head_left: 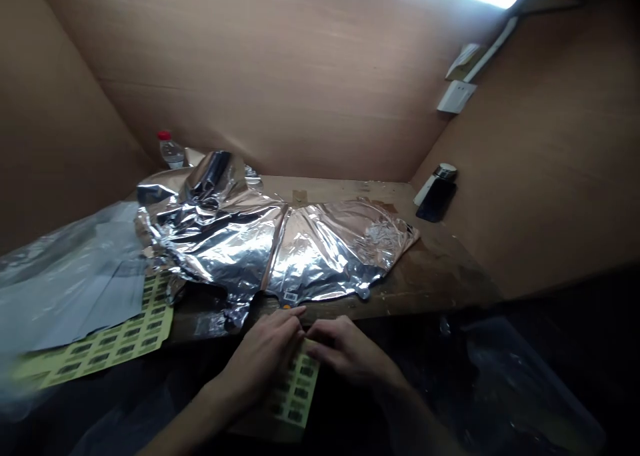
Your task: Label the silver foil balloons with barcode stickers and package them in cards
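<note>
A yellow sheet of printed labels [301,393] hangs below the table's front edge, between my two hands. My left hand [270,346] is closed at the sheet's upper left, with some of its fingers hidden. At the upper right corner, my right hand [350,349] pinches the sheet between thumb and fingers; whether a single label is in that pinch I cannot make out. Just beyond my fingertips lies a large shiny silver foil sheet [320,249], creased down the middle. A small white label [291,297] and an orange dot [286,307] sit at its near edge.
More yellow label sheets [125,346] lie at the left under white paper [105,303] and clear plastic film [60,256]. A red-capped bottle [171,153] stands behind the foil. At the right are a dark phone [437,200] and a power socket [457,97] on the wooden wall.
</note>
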`<move>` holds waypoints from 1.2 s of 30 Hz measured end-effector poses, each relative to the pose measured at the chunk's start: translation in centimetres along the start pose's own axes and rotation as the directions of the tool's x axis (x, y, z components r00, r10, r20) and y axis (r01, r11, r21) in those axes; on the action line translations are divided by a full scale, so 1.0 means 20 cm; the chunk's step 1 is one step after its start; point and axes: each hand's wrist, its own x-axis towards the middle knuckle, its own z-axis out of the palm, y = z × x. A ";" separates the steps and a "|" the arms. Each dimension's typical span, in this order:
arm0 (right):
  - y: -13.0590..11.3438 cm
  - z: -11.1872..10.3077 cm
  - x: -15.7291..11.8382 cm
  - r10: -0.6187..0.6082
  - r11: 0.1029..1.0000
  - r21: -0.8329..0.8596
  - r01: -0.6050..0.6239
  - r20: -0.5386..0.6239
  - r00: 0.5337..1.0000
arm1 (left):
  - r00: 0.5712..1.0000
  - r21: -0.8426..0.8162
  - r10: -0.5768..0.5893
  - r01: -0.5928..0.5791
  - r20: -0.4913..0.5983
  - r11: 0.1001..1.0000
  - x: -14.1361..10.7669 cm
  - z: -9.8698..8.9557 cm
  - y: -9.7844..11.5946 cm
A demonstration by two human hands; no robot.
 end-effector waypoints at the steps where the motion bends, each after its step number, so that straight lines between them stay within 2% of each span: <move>1: 0.02 -0.02 -0.07 0.044 0.999 0.024 -0.043 -0.042 0.998 | 1.000 -0.035 -0.001 0.000 -0.012 0.999 0.09 -0.02 0.03; 3: 0.05 -0.10 -0.20 0.124 0.991 0.057 -0.119 -0.092 0.988 | 0.998 -0.072 0.007 -0.012 -0.061 0.997 0.31 -0.03 0.08; 4: 0.07 -0.15 -0.26 0.142 0.988 0.074 -0.137 -0.068 0.987 | 0.996 -0.076 0.019 -0.026 -0.084 0.997 0.43 -0.01 0.11; 6: 0.08 -0.25 -0.34 0.138 0.986 0.095 -0.139 0.016 0.990 | 0.994 -0.075 0.062 -0.069 -0.095 0.995 0.69 0.05 0.17; 8: 0.08 -0.32 -0.40 0.113 0.990 0.085 -0.115 0.038 0.993 | 0.993 -0.056 0.090 -0.094 -0.073 0.994 0.93 0.14 0.21; 10: 0.08 -0.36 -0.42 0.105 0.992 0.068 -0.103 -0.015 0.994 | 0.994 -0.021 0.102 -0.102 -0.029 0.995 1.10 0.23 0.23; 12: 0.10 -0.39 -0.44 0.117 0.992 0.063 -0.112 -0.089 0.989 | 0.994 0.010 0.101 -0.101 0.032 0.995 1.21 0.30 0.22; 16: 0.18 -0.48 -0.46 0.098 0.992 0.095 -0.078 -0.231 0.968 | 0.989 0.034 0.068 -0.072 0.128 0.997 1.27 0.36 0.17; 19: 0.23 -0.56 -0.45 0.002 0.995 0.098 0.031 -0.317 0.948 | 0.988 0.039 0.067 -0.073 0.140 0.997 1.25 0.36 0.16; 21: 0.26 -0.61 -0.41 -0.043 0.993 0.085 0.076 -0.334 0.942 | 0.989 0.038 0.075 -0.081 0.130 0.996 1.24 0.35 0.16; 24: 0.30 -0.66 -0.31 -0.090 0.994 0.028 0.104 -0.328 0.941 | 0.988 0.018 0.089 -0.092 0.130 0.996 1.24 0.32 0.16; 27: 0.36 -0.68 -0.21 -0.155 0.988 -0.067 0.141 -0.315 0.936 | 0.985 -0.012 0.087 -0.087 0.151 0.996 1.25 0.25 0.13; 29: 0.41 -0.68 -0.15 -0.156 0.987 -0.022 0.158 -0.352 0.923 | 0.985 -0.019 0.074 -0.072 0.156 0.997 1.26 0.20 0.13; 31: 0.46 -0.69 -0.11 -0.109 0.957 0.184 0.223 -0.486 0.867 | 0.985 0.001 0.072 -0.073 0.154 0.997 1.26 0.16 0.15; 34: 0.52 -0.69 -0.12 0.035 0.746 0.492 0.448 -0.702 0.711 | 0.983 0.083 0.116 -0.128 0.140 0.988 1.22 0.18 0.27; 35: 0.54 -0.68 -0.15 0.065 0.679 0.532 0.506 -0.730 0.681 | 0.982 0.118 0.132 -0.148 0.132 0.982 1.21 0.21 0.33; 36: 0.55 -0.68 -0.18 0.074 0.633 0.553 0.542 -0.740 0.669 | 0.982 0.156 0.142 -0.161 0.125 0.975 1.20 0.25 0.39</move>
